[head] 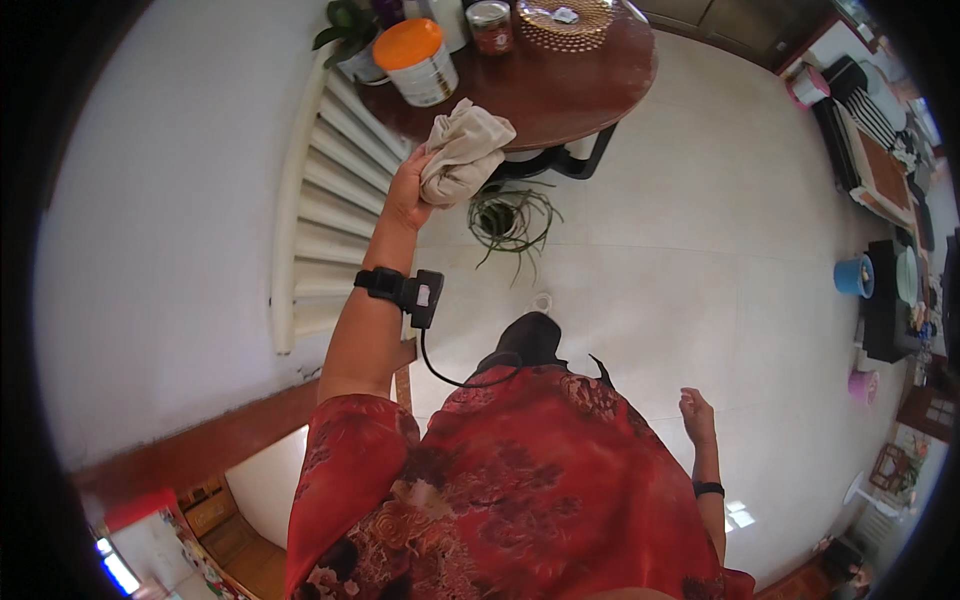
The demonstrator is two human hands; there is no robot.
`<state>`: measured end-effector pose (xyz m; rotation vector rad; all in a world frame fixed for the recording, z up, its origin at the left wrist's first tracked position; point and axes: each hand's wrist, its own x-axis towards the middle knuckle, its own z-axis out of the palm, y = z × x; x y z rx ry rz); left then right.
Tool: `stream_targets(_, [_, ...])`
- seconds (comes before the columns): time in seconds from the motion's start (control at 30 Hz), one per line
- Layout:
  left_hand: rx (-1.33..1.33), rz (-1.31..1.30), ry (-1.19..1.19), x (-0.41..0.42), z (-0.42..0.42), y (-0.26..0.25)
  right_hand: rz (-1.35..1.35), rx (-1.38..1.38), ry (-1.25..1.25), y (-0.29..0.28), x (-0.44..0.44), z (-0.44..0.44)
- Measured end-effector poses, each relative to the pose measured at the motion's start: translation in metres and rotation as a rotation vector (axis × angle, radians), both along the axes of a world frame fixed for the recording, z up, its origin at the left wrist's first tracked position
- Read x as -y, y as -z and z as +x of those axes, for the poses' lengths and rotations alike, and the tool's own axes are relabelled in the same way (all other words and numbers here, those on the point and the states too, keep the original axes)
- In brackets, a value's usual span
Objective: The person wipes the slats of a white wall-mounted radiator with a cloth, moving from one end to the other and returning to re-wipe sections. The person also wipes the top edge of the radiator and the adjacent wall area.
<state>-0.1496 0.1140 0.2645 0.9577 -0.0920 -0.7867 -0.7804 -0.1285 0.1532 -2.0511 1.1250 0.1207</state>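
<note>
My left hand (pixel 409 187) is closed around a crumpled beige cloth (pixel 465 150), held up close to the near edge of a dark red round wooden table (pixel 555 105). Beyond the cloth, a white canister with an orange lid (pixel 420 67) stands on the tabletop. Beside it are a metal can (pixel 490 28) and a gold lattice-patterned plate (pixel 568 22). A strapped black device with a cable is on my left forearm. Low at the right, my right hand (pixel 697 412) hangs over the floor with its fingers curled; whether anything is inside them cannot be seen.
A white radiator (pixel 337 217) runs along the left wall, near a leafy potted plant (pixel 349 37). Below the table edge, a trailing plant (pixel 510 221) stands on the pale tiled floor. Blue (pixel 853 276) and pink (pixel 864 386) bins sit by furniture at the right.
</note>
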Motion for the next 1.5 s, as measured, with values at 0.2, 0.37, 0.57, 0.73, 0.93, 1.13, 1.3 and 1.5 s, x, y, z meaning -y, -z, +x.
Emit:
stream_targets(0.2, [-0.169, -0.218, 0.043, 0.088, 0.048, 0.029, 0.006, -0.187, 0.085, -0.019, -0.003, -0.012])
stream_targets(0.37, [-0.276, -0.376, 0.045, 0.128, 0.072, 0.055, 0.042, -0.295, 0.132, -0.016, -0.041, -0.048])
stream_targets(0.57, [-0.306, -0.37, 0.031, 0.161, 0.046, 0.079, 0.276, -0.255, 0.252, 0.016, -0.058, -0.091])
stream_targets(0.73, [-0.404, -0.389, 0.118, 0.17, 0.012, 0.073, 0.257, -0.202, 0.233, 0.025, -0.011, -0.084])
stream_targets(0.93, [-0.293, -0.281, 0.029, 0.187, -0.002, 0.059, 0.046, -0.189, 0.133, -0.012, 0.067, -0.039])
stream_targets(1.13, [-0.122, -0.316, -0.052, 0.18, 0.015, 0.058, -0.01, -0.162, 0.138, -0.012, 0.066, -0.057])
stream_targets(1.3, [0.072, 0.117, -0.341, 0.154, 0.06, 0.092, 0.141, -0.303, 0.207, -0.012, 0.031, -0.071])
stream_targets(1.5, [0.123, 0.41, -0.424, 0.157, 0.069, 0.102, 0.201, -0.336, 0.31, -0.002, -0.004, -0.126])
